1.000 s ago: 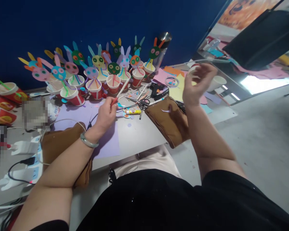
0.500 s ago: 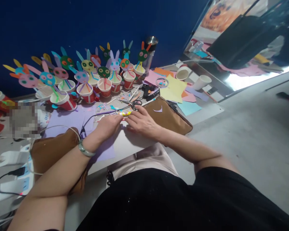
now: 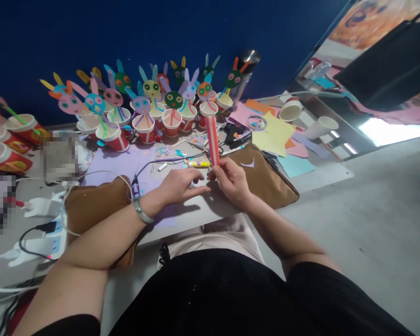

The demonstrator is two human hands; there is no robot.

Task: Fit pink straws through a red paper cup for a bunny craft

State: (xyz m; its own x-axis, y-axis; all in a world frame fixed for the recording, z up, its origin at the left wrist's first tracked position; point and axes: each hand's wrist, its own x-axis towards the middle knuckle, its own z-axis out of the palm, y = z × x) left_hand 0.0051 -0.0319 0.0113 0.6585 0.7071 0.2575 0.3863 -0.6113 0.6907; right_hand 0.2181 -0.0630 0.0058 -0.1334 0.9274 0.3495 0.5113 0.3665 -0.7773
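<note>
The right hand (image 3: pixel 231 181) pinches the red-striped strip (image 3: pixel 213 141) by one end, over the table (image 3: pixel 196 211) near its front edge — probably light, bendable, best gripped there. The left hand (image 3: pixel 180 184) gapes, seemingly empty.

Near the front edge of the tabletop (image 3: pixel 192 212), the right hand (image 3: pixel 233 182) hides the lower end of the red-and-white strip (image 3: pixel 213 140). The left forearm (image 3: pixel 101 240) covers part of a brown pouch (image 3: pixel 98 200). Toward the tabletop's left end, pixelation masks one item (image 3: pixel 59 158), and red cups (image 3: pixel 16 161) are cut off. Mid-tabletop scraps (image 3: pixel 180 152) are too small to tell.
</note>
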